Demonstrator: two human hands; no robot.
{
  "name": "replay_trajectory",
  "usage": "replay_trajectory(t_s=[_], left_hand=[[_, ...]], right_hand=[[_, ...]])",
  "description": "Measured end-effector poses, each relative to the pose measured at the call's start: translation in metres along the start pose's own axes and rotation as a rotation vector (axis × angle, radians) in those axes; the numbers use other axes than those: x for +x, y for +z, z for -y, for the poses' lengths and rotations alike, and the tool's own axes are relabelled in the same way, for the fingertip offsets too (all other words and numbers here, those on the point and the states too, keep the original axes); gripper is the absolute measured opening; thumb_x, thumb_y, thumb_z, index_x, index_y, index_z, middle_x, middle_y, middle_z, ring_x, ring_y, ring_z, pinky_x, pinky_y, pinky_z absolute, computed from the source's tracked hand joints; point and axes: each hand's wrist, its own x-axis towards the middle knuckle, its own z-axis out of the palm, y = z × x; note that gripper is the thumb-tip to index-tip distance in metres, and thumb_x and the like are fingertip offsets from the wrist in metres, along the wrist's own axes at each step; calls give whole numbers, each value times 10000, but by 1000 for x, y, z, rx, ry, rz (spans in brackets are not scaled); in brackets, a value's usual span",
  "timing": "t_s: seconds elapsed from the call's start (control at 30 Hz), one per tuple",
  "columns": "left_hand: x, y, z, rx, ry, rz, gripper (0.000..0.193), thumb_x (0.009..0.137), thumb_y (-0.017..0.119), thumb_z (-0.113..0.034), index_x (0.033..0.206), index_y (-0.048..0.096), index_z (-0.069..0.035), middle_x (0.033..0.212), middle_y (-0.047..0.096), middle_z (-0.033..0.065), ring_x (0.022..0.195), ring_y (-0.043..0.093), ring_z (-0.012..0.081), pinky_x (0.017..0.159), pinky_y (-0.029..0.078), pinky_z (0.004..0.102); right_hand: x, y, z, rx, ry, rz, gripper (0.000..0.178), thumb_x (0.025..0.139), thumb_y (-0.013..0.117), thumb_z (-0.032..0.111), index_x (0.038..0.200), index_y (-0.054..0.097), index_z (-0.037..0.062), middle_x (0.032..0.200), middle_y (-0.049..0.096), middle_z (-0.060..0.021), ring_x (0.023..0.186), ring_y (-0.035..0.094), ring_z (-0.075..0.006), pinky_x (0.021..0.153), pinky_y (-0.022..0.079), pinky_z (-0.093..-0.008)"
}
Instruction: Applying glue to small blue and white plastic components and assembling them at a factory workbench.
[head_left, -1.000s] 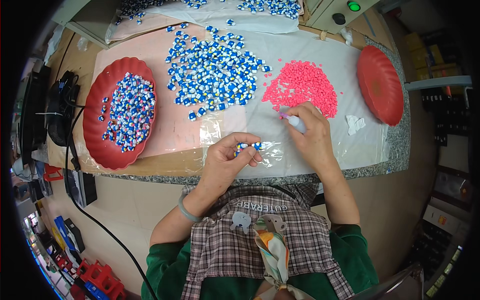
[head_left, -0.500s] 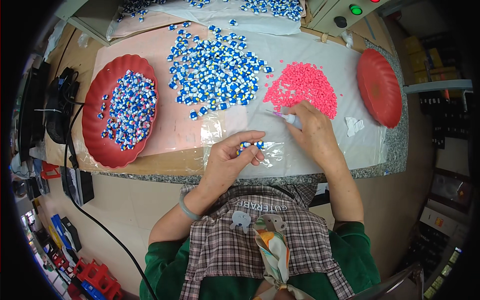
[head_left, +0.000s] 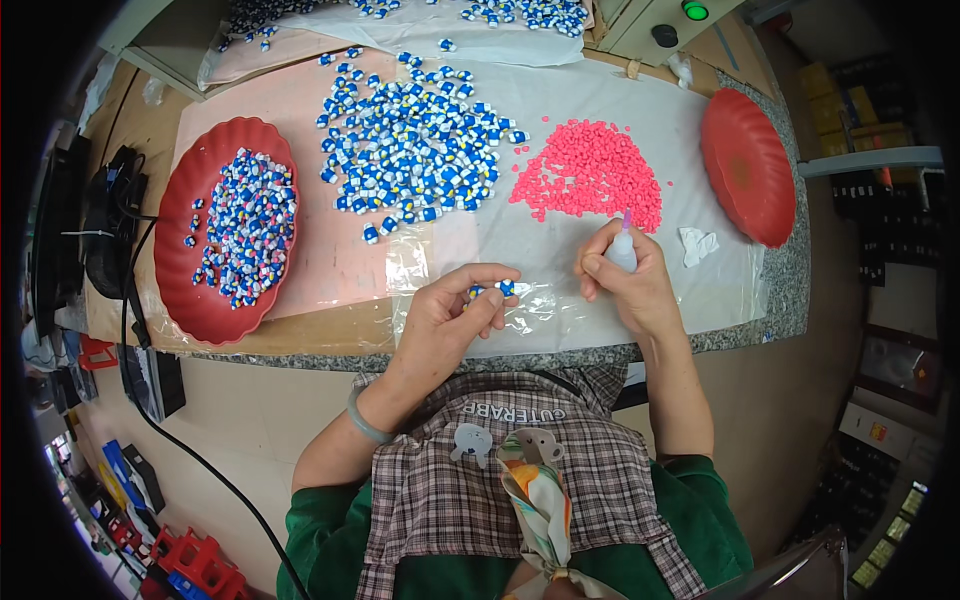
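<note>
My left hand (head_left: 452,310) is closed around small blue-and-white figurine pieces (head_left: 505,288), pinched between thumb and fingers; some are hidden by the fingers. In my right hand (head_left: 636,280) is a small squeeze bottle (head_left: 621,250) with a purple nozzle, its tip upward beside the near edge of the pink pieces (head_left: 600,165). These tiny pink pieces lie spread on the white sheet. Farther off to the left, a heap of blue-and-white figurine pieces (head_left: 415,145) with yellow spots covers part of the table.
At left stands a red scalloped tray (head_left: 172,250) holding blue-and-white pieces with pink spots. Another red scalloped tray (head_left: 750,165) is at the right, near a crumpled white tissue (head_left: 697,246). A grey machine housing with a green button (head_left: 695,11) borders the back. A black cable (head_left: 190,445) hangs at left.
My right hand has turned the squeeze bottle from pointing left to pointing up and away, shifting slightly nearer to me. My left hand keeps its pinch. The whole view has shifted slightly.
</note>
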Motion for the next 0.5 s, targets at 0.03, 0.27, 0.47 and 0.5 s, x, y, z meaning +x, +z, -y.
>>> replay_trajectory(t_s=[0.03,0.27,0.47,0.5], left_hand=[[0,0,1,7,-1,-1,236,956,534,-68,1163,626,-4,928,676,64,732,558,62,625,449,201],[-1,2,-1,11,-9,-11,242,955,529,-62,1171,622,-6,933,676,70,728,548,55,615,444,192],[-1,3,-1,48,-7,-4,242,953,524,-51,1169,622,-7,942,675,69,731,546,56,618,445,195],[-1,4,-1,47,-8,-2,242,953,524,-51,1169,622,-7,942,675,69,731,546,56,618,445,195]], right_hand=[[0,1,-2,76,-14,11,96,857,633,-16,848,547,25,749,609,-93,582,575,-127,537,468,-263],[0,3,-2,47,57,-27,54,869,619,-15,922,613,-10,794,648,-112,621,614,-152,561,489,-274],[-3,4,-2,59,50,13,72,873,610,-18,943,620,-32,824,669,-125,688,669,-189,625,553,-300],[-3,5,-3,58,41,7,71,874,609,-17,942,618,-31,825,669,-125,686,670,-189,623,555,-302]])
